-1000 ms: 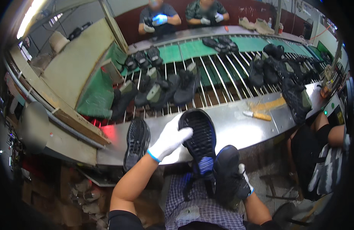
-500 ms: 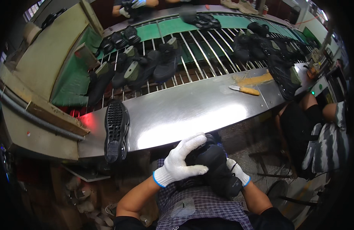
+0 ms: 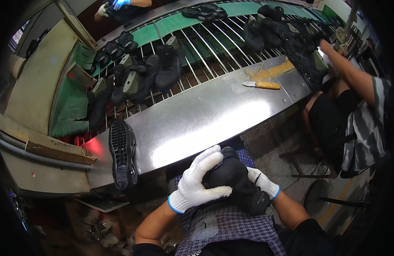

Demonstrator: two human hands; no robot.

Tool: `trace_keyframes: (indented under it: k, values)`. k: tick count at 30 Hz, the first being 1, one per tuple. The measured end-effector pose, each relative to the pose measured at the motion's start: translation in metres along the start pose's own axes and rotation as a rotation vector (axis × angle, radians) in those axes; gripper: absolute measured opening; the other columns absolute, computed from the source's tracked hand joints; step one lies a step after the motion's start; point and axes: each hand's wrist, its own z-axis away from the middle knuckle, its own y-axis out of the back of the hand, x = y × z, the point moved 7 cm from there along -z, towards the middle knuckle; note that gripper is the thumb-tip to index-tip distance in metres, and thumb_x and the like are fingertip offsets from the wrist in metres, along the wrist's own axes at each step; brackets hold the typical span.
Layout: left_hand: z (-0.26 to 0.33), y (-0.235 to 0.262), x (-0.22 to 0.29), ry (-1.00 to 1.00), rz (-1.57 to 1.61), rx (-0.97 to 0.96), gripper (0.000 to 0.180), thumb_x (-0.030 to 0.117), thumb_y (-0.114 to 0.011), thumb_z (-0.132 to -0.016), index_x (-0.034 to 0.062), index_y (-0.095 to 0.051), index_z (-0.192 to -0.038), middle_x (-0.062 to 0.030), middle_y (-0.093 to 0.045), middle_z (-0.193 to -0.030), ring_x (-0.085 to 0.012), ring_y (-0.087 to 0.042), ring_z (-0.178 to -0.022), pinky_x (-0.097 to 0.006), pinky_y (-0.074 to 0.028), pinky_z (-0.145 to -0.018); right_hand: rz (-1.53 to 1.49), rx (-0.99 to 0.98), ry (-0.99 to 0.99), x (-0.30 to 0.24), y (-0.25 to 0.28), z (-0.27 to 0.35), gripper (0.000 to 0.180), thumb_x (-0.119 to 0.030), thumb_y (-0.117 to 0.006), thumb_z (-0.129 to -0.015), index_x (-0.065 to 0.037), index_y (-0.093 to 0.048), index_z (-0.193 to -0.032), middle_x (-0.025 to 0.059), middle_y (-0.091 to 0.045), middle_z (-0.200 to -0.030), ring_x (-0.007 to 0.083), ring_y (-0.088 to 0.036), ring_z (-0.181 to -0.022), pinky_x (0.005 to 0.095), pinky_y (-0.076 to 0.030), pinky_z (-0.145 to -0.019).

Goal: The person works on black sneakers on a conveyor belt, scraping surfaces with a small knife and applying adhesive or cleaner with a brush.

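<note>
A black shoe upper (image 3: 231,173) lies over my lap, above a checked apron. My left hand (image 3: 201,183), in a white knit glove with a blue cuff, is wrapped around one end of it, thumb spread from the fingers. On its other side my right hand (image 3: 263,183), gloved alike, grips the shoe near a thin dark loop; some of its fingers are hidden behind the shoe. To the left, a black shoe sole (image 3: 121,153) rests on the steel bench (image 3: 184,132), its studded side showing.
A wooden-handled knife (image 3: 267,85) lies on the bench beside brown tape (image 3: 274,70). Behind runs a rack of metal rods (image 3: 205,51) bearing several black shoes (image 3: 169,66). At right sits a co-worker, one arm (image 3: 350,70) stretched toward shoes; another person's gloved hands (image 3: 111,7) show at the back.
My view has swung, so the bench appears shifted left. Both hands keep hold of the shoe, which has turned slightly. The co-worker at right has stretched an arm toward the rack.
</note>
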Motion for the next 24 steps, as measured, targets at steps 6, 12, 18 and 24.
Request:
trace_keyframes:
  k: [6, 12, 18, 24]
  values:
    - [0.002, 0.002, -0.002, 0.013, -0.003, -0.002, 0.089, 0.025, -0.101, -0.071, -0.0051, -0.058, -0.143, -0.0318, -0.054, -0.15, -0.0405, -0.057, -0.14, -0.045, -0.051, -0.113, 0.05, 0.014, 0.011, -0.009, -0.009, -0.001, 0.056, -0.037, -0.048, -0.115, 0.007, -0.051, -0.149, 0.0128, -0.064, -0.143, 0.0188, -0.06, -0.129, 0.0343, -0.047, -0.113]
    - [0.004, 0.001, -0.004, -0.035, 0.002, 0.069, 0.084, 0.024, -0.1, -0.073, -0.0059, -0.059, -0.14, -0.0332, -0.057, -0.147, -0.0408, -0.063, -0.133, -0.043, -0.054, -0.109, 0.064, 0.051, 0.054, -0.016, -0.016, -0.004, 0.047, -0.035, -0.051, -0.114, 0.005, -0.06, -0.138, 0.0079, -0.069, -0.128, 0.0144, -0.063, -0.116, 0.032, -0.051, -0.104]
    - [-0.002, 0.022, 0.016, -0.166, -0.313, 0.232, 0.07, 0.03, -0.086, -0.087, -0.0056, -0.06, -0.141, -0.0327, -0.06, -0.142, -0.0401, -0.066, -0.126, -0.045, -0.054, -0.107, 0.099, 0.078, 0.115, -0.043, -0.047, -0.031, 0.041, -0.034, -0.05, -0.115, 0.003, -0.064, -0.125, 0.0016, -0.07, -0.115, 0.0109, -0.062, -0.106, 0.0309, -0.053, -0.094]
    - [-0.01, 0.088, 0.027, -0.008, -0.053, 0.308, 0.053, 0.023, -0.087, -0.087, -0.0037, -0.059, -0.124, -0.0242, -0.066, -0.132, -0.0278, -0.067, -0.115, -0.039, -0.053, -0.102, 0.872, 0.139, 0.155, -0.093, -0.132, -0.032, 0.046, -0.039, -0.057, -0.109, 0.0, -0.056, -0.133, 0.0301, -0.072, -0.099, 0.0485, -0.073, -0.091, 0.0503, -0.06, -0.082]
